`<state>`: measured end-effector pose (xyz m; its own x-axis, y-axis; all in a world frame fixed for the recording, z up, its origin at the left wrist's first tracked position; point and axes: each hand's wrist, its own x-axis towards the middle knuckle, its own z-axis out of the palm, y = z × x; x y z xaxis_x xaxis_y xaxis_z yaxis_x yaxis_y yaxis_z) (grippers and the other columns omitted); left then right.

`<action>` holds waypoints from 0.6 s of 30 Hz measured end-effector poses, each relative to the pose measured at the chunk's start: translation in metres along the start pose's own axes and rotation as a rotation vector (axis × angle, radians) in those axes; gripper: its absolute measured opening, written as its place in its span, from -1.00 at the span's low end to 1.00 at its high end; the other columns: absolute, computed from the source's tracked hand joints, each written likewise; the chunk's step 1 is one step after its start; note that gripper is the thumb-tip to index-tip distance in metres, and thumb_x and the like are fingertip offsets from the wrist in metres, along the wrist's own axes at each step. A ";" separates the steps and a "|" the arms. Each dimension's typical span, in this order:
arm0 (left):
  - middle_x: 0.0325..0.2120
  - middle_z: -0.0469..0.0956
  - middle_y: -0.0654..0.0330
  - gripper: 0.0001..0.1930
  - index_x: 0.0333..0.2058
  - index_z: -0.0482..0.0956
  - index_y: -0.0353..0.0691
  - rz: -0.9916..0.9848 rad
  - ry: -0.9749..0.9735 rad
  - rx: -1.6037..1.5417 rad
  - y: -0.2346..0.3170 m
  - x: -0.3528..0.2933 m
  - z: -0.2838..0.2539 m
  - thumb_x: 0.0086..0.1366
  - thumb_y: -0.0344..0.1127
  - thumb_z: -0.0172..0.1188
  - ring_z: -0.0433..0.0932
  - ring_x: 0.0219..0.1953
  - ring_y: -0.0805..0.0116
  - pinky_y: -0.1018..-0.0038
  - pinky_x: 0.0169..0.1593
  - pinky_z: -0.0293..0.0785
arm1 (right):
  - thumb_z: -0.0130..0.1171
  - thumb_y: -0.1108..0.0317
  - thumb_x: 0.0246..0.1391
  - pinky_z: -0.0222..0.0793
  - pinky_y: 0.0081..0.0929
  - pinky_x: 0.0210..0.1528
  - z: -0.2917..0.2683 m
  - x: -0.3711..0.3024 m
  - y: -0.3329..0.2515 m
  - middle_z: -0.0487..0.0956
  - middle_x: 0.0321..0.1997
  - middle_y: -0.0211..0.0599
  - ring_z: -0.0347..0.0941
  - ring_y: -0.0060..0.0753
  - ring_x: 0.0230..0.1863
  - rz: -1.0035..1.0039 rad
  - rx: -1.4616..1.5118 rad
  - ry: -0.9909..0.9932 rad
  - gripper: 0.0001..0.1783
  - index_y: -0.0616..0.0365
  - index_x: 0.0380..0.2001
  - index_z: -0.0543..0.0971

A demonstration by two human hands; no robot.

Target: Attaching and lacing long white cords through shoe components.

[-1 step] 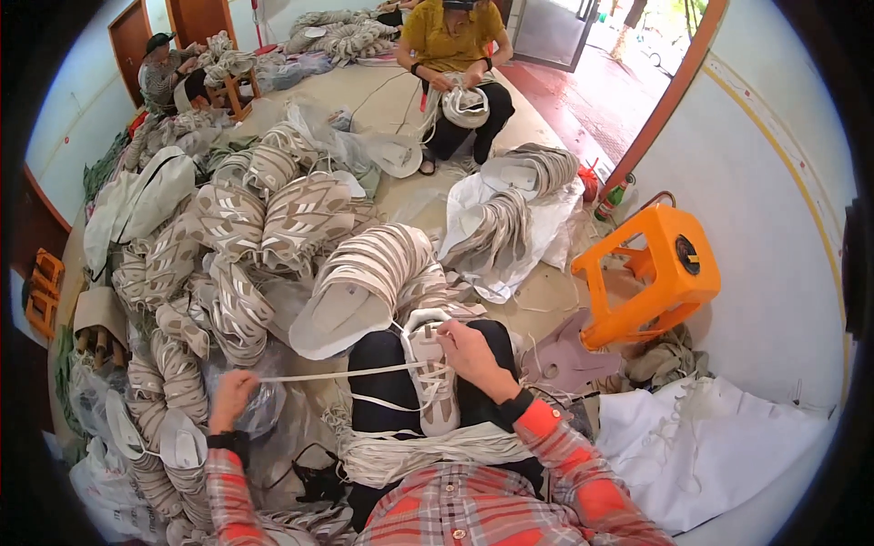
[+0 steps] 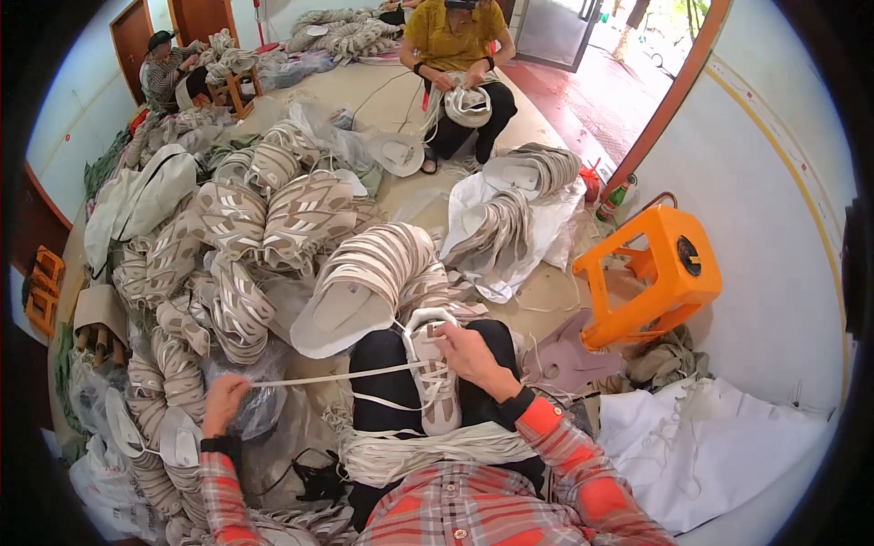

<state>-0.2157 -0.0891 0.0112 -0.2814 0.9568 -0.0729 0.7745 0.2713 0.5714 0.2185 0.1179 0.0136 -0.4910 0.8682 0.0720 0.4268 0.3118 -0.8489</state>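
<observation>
A beige and white shoe upper (image 2: 439,411) lies toe toward me across my dark-trousered lap, with laces crossing its front. My right hand (image 2: 466,353) is closed at its tongue and eyelet edge, fingertips partly hidden. Out to the left, my left hand (image 2: 224,402) pinches the end of a flat cream shoelace (image 2: 332,376), which runs taut to the eyelets. A second, slack length of lace loops below it. Across my lap rests a thick bundle of cream laces (image 2: 410,458).
Nested stacks of shoe uppers (image 2: 369,273) stand just beyond my knees, with more heaped at left. An orange plastic stool (image 2: 669,250) stands at right, near a white cloth (image 2: 692,446). A co-worker (image 2: 455,45) in yellow sits ahead, handling an upper; another person (image 2: 164,73) sits far left.
My left hand has shifted very slightly left and down, with the shoelace still taut. My right hand stays at the shoe upper.
</observation>
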 end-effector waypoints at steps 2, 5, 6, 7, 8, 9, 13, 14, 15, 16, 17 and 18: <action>-0.56 0.47 0.03 -0.86 -0.50 0.54 -0.27 0.049 0.061 0.078 -0.014 -0.025 -0.022 0.03 -0.32 0.15 0.45 -0.44 0.03 0.29 -0.36 0.33 | 0.00 0.33 0.02 0.37 -0.25 -0.35 0.007 0.003 -0.022 0.52 -0.44 -0.02 0.48 -0.02 -0.34 0.089 -0.046 -0.198 -0.79 0.21 -0.29 0.46; -0.57 0.43 0.01 -0.90 -0.55 0.52 -0.27 0.010 0.120 0.225 -0.041 -0.057 -0.044 0.04 -0.38 0.11 0.42 -0.43 0.01 0.26 -0.34 0.30 | 0.03 0.25 0.03 0.35 -0.20 -0.37 0.033 0.008 -0.028 0.52 -0.47 0.01 0.46 0.03 -0.39 0.009 -0.186 -0.523 -0.74 0.25 -0.33 0.48; -0.57 0.43 0.01 -0.90 -0.55 0.52 -0.27 0.005 0.126 0.228 -0.058 -0.066 -0.045 0.04 -0.38 0.11 0.42 -0.43 0.01 0.26 -0.34 0.30 | 0.03 0.25 0.03 0.35 -0.20 -0.37 0.037 0.007 -0.020 0.52 -0.47 0.01 0.46 0.03 -0.39 0.001 -0.185 -0.527 -0.74 0.25 -0.33 0.48; -0.57 0.42 0.00 -0.90 -0.52 0.52 -0.28 -0.092 0.259 0.229 -0.066 -0.073 -0.046 0.06 -0.38 0.09 0.41 -0.42 -0.01 0.25 -0.33 0.29 | 0.03 0.23 0.03 0.35 -0.19 -0.38 0.037 0.006 -0.027 0.51 -0.47 0.02 0.45 0.05 -0.41 0.024 -0.207 -0.577 -0.73 0.26 -0.37 0.48; -0.58 0.40 -0.02 -0.89 -0.49 0.52 -0.28 -0.187 0.391 0.231 -0.074 -0.079 -0.046 0.07 -0.38 0.06 0.40 -0.41 -0.03 0.24 -0.32 0.28 | 0.03 0.21 0.03 0.34 -0.18 -0.39 0.038 0.006 -0.031 0.51 -0.47 0.03 0.45 0.07 -0.43 0.047 -0.230 -0.626 -0.71 0.27 -0.41 0.48; -0.58 0.40 -0.02 -0.89 -0.49 0.52 -0.28 -0.195 0.395 0.236 -0.081 -0.087 -0.045 0.07 -0.38 0.06 0.40 -0.41 -0.03 0.24 -0.32 0.28 | 0.01 0.25 0.02 0.35 -0.18 -0.40 0.044 0.001 -0.027 0.50 -0.48 0.05 0.45 0.09 -0.45 -0.099 -0.237 -0.604 -0.72 0.31 -0.49 0.47; -0.47 0.46 -0.01 -0.83 -0.37 0.51 -0.28 -0.188 0.470 0.640 -0.053 -0.062 -0.005 0.09 -0.37 0.00 0.43 -0.36 -0.03 0.23 -0.29 0.32 | 0.00 0.31 -0.02 0.37 -0.19 -0.40 0.057 -0.045 -0.074 0.49 -0.51 0.02 0.46 0.07 -0.44 -0.339 -0.176 -0.784 -0.77 0.31 -0.51 0.46; -0.43 0.49 0.01 -0.81 -0.35 0.51 -0.30 -0.260 0.523 0.344 -0.063 -0.063 0.003 0.10 -0.37 -0.02 0.46 -0.36 0.03 0.26 -0.30 0.36 | 0.00 0.33 -0.05 0.38 -0.19 -0.40 0.068 -0.059 -0.089 0.49 -0.51 0.02 0.46 0.06 -0.44 -0.368 -0.150 -0.867 -0.79 0.31 -0.51 0.46; -0.40 0.51 0.04 -0.80 -0.34 0.50 -0.33 -0.384 0.420 -0.336 -0.030 -0.039 0.018 0.11 -0.37 -0.03 0.49 -0.38 0.14 0.34 -0.34 0.40 | 0.01 0.34 -0.08 0.37 -0.18 -0.41 0.074 -0.073 -0.093 0.49 -0.52 0.01 0.46 0.07 -0.44 -0.478 -0.125 -0.902 -0.79 0.31 -0.51 0.46; -0.38 0.52 0.06 -0.79 -0.32 0.49 -0.35 -0.490 0.277 -1.007 0.031 -0.010 0.035 0.13 -0.36 -0.04 0.51 -0.39 0.26 0.42 -0.37 0.43 | 0.01 0.35 -0.11 0.37 -0.17 -0.42 0.081 -0.084 -0.097 0.49 -0.53 0.01 0.46 0.07 -0.44 -0.594 -0.095 -0.936 -0.80 0.32 -0.50 0.46; -0.41 0.53 0.09 -0.76 -0.26 0.44 -0.41 -0.418 0.225 -1.252 0.076 0.011 0.056 0.16 -0.36 -0.04 0.51 -0.46 0.44 0.59 -0.46 0.43 | 0.01 0.35 -0.11 0.37 -0.17 -0.42 0.088 -0.096 -0.101 0.49 -0.53 0.01 0.46 0.07 -0.44 -0.583 -0.103 -0.930 -0.80 0.32 -0.50 0.46; -0.40 0.55 0.08 -0.72 -0.17 0.40 -0.39 -0.441 0.135 -1.278 0.108 0.022 0.069 0.13 -0.41 0.00 0.49 -0.51 0.46 0.64 -0.51 0.38 | 0.01 0.34 -0.13 0.37 -0.17 -0.42 0.097 -0.108 -0.109 0.48 -0.54 0.03 0.45 0.08 -0.45 -0.634 -0.043 -0.952 -0.79 0.31 -0.50 0.47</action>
<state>-0.0997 -0.0317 0.0151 -0.4772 0.7786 -0.4075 -0.4349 0.1937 0.8794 0.1514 -0.0477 0.0470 -0.9952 -0.0890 0.0395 -0.0863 0.6178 -0.7816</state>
